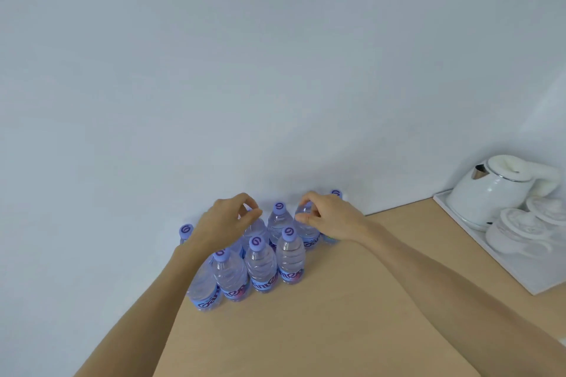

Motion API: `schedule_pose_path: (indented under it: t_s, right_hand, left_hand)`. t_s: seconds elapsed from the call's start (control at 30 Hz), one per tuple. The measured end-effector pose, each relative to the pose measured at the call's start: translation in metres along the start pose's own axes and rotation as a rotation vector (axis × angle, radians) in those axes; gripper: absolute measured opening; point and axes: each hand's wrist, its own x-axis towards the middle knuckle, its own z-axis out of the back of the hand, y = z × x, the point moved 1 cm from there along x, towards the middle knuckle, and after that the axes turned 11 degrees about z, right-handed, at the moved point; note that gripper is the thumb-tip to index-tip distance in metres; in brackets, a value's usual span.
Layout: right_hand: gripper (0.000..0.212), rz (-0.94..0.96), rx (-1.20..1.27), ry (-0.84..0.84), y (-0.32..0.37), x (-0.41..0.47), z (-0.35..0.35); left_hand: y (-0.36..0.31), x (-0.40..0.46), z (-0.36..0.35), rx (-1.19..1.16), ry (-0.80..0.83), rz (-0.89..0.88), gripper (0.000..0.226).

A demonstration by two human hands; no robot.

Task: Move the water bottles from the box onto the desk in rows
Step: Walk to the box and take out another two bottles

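Matt wooden desk (337,315) (clear plastic bottles (260,266))

Each visible bottle cap (288,234) carries a dark purple swirl logo resembling a spiral or a curled "G"; it shows on the caps of the front-row bottles and on those at the back, including the one at the far left (186,229) and the far right (335,193). The blue label band (265,284) low on the front bottles bears dark purple brand lettering, but only fragments show and the word cannot be read with certainty. The white kettle (490,190) and the white tray (520,269) show no legible writing.
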Motion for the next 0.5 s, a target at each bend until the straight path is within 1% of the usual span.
schedule_pose_path:
  t_s: [0.1,0.27,0.37,0.5]
  right_hand:
    - [0.032,0.001,-0.047,-0.078,0.002,-0.008,0.033]
    - [0.028,-0.030,-0.098,-0.234,-0.001,-0.037,0.089]
    - [0.026,-0.055,-0.136,-0.338,-0.005,-0.068,0.121]
    - [0.025,-0.082,-0.193,-0.451,-0.016,-0.129,0.172]
  left_hand:
    - [-0.023,0.002,0.018,-0.152,-0.055,-0.032,0.009]
    - [-0.079,0.007,0.036,-0.266,-0.171,-0.192,0.002]
    - [-0.126,0.006,0.041,-0.346,-0.204,-0.299,0.004]
    - [-0.207,-0.002,0.036,-0.410,-0.212,-0.474,0.007]
